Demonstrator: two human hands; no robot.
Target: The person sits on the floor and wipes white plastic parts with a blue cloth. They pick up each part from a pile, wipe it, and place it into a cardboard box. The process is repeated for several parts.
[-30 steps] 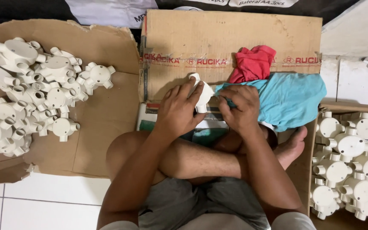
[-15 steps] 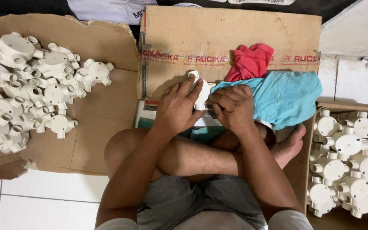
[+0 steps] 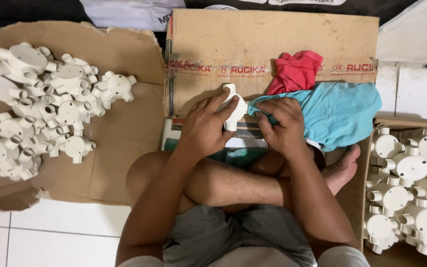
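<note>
Above the crossed legs, left hand [image 3: 204, 129] grips white fitting [image 3: 234, 106]; right hand [image 3: 283, 127] pinches blue cloth [image 3: 342, 111] edge.

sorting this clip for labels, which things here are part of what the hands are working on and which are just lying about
In hand:
left hand holding a white junction box
right hand gripping the blue cloth
pile of white fittings on the left cardboard
fittings in the box at right

Lying about:
red cloth
flat cardboard carton

White plastic junction box [image 3: 233, 106] against turquoise cloth [image 3: 337, 111]
</note>
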